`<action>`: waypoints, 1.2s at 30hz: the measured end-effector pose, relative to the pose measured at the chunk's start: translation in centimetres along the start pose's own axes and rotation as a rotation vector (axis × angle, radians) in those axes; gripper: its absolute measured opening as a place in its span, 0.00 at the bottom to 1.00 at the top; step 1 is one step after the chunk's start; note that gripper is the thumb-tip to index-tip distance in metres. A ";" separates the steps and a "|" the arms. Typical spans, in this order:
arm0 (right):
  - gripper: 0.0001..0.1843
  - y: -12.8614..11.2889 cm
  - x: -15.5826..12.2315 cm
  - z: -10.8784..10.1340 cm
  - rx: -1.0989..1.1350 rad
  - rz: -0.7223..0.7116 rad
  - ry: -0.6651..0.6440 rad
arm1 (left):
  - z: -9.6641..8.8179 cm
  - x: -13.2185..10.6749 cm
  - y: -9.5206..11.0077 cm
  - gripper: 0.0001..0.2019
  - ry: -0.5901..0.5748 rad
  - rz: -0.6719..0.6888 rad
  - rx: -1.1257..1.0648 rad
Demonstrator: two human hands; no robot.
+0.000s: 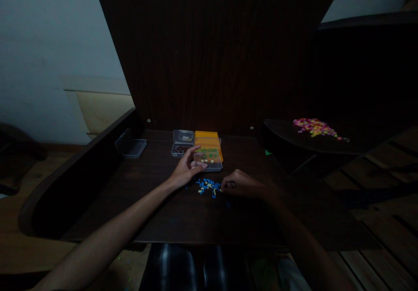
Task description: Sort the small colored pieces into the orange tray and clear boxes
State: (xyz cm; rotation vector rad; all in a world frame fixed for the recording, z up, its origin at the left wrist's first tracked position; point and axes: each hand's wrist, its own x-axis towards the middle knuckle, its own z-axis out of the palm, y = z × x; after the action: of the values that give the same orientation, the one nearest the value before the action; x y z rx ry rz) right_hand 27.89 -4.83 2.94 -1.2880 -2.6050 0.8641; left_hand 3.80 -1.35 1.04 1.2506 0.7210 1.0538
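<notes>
My left hand (187,169) is at the left end of a small clear plastic box (215,167), thumb over its near side and index finger along the far side. A few pale yellow pieces (211,161) lie in that box. My right hand (240,183) is closed in a pinch at the right edge of a loose pile of tiny blue pieces (205,183) mixed with pale yellow ones on the dark wooden desk (170,221). Whatever its fingertips hold is too small and dim to make out.
Behind the box, green bits (209,150) lie near an orange-yellow case (206,134). An open clear box (178,150) with dark reddish pieces stands left of it. Another open clear box (134,148) is farther left. Pink and yellow pieces (315,126) cover part of a right-hand shelf (281,130).
</notes>
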 end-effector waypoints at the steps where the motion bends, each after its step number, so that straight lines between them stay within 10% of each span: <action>1: 0.10 0.0 0.0 0.0 0.007 0.002 -0.005 | 0.0 0.0 0.0 0.38 -0.001 -0.001 -0.001; 17: 0.19 -1.9 1.6 -3.2 0.191 -0.055 0.376 | 0.3 -0.1 -0.4 0.38 -0.053 0.006 -0.006; 36: 0.08 -3.7 4.8 -4.2 -0.270 -0.041 0.190 | 0.6 -0.4 -0.3 0.43 -0.145 -0.046 -0.095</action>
State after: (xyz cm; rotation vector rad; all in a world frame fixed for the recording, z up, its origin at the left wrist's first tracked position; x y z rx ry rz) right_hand 23.68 -1.04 7.72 -1.2986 -2.6492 0.3699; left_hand 4.29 -1.99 0.83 1.2100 0.5795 0.9390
